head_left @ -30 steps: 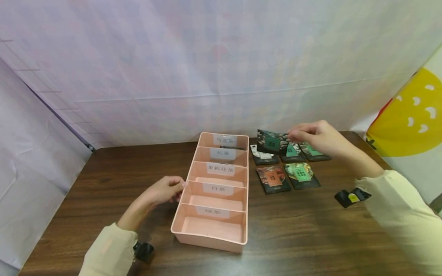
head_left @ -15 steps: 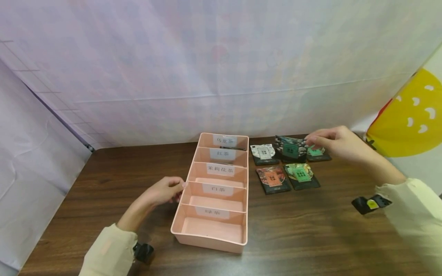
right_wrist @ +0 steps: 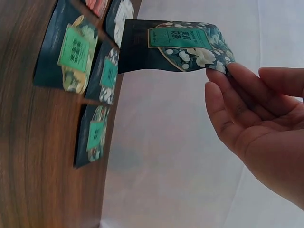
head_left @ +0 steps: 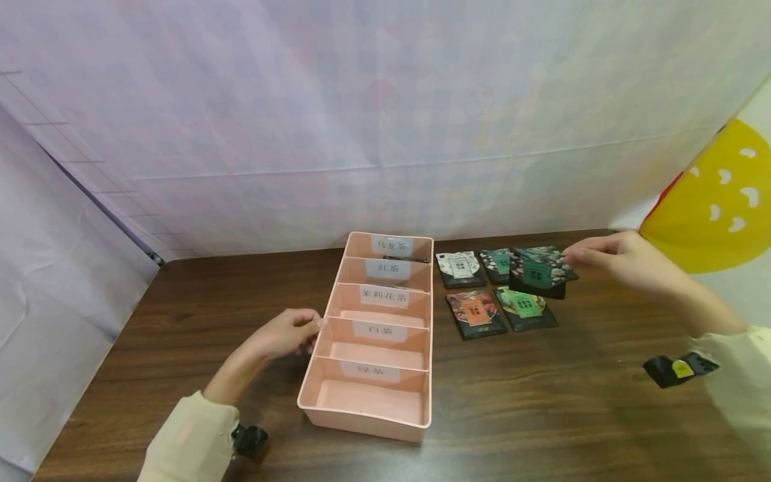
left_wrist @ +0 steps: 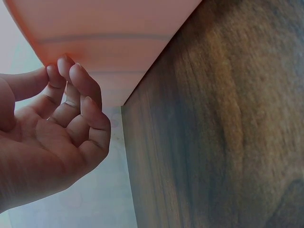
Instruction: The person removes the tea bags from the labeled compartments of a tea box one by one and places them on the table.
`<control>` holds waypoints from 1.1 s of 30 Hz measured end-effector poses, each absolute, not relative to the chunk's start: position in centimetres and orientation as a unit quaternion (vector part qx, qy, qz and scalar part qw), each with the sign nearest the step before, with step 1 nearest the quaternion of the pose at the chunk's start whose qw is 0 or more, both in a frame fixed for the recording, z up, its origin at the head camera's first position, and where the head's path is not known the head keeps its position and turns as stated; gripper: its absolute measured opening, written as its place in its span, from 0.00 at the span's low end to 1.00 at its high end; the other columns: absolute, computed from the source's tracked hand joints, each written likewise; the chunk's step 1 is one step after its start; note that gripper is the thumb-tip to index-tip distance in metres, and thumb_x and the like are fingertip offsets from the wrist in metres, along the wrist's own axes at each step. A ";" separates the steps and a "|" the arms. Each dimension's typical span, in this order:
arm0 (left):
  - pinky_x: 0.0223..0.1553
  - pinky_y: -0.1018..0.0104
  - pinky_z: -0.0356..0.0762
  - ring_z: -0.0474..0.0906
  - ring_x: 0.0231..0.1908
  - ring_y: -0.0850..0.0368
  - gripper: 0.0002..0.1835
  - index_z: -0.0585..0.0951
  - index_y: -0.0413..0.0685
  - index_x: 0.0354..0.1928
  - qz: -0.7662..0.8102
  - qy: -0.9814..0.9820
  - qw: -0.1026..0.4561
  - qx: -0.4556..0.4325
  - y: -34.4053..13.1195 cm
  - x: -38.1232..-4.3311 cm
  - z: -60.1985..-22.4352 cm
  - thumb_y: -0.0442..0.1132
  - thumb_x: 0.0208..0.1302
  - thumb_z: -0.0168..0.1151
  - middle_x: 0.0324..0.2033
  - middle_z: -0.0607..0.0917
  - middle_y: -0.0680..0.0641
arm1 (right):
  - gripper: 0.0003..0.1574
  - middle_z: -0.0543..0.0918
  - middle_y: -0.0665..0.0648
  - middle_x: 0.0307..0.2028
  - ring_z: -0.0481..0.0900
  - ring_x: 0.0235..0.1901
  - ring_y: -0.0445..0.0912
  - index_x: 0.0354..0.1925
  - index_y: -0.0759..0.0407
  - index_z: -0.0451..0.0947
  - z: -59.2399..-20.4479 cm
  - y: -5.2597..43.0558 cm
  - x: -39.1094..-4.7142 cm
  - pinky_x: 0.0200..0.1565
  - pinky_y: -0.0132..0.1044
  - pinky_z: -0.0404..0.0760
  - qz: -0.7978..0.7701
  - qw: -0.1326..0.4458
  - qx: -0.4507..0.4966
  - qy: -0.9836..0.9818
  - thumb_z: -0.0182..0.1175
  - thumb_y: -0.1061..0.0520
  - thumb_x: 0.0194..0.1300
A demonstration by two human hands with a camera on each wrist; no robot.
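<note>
My right hand pinches a dark tea sachet by its upper corner, above the back right sachets. The right wrist view shows this sachet's green label and white flowers. My left hand holds the left rim of a pink divided box, thumb and fingertips at the edge. Beneath and beside the held sachet lie a white-labelled sachet, a red one, a yellow-green one and a green-labelled one. Another green-labelled sachet, mostly covered in the head view, shows in the right wrist view.
The box's several compartments carry white paper labels with Chinese characters. A dark sachet edge shows in the rearmost compartment. The wooden table meets a pale curtain behind. A yellow printed cloth hangs at the right.
My right hand has carried the sachet to the right, from over the white-labelled sachet, past the green-labelled one, to the back right one. The left hand and the box have stayed still.
</note>
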State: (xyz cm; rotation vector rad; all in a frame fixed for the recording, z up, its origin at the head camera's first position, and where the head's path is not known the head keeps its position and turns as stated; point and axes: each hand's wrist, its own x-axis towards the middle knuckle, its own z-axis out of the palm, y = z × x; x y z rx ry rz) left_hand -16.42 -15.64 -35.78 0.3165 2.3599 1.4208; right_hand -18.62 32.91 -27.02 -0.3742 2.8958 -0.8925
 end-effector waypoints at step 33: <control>0.22 0.68 0.64 0.70 0.20 0.60 0.12 0.72 0.33 0.30 0.502 0.837 0.184 0.116 -15.7 -16.5 -35.8 0.35 0.68 0.47 0.17 0.72 0.50 | 0.24 0.81 0.65 0.38 0.78 0.30 0.37 0.46 0.78 0.73 -30.4 40.6 -17.5 0.33 0.30 0.77 -0.295 0.082 -0.051 0.950 0.40 0.58 0.72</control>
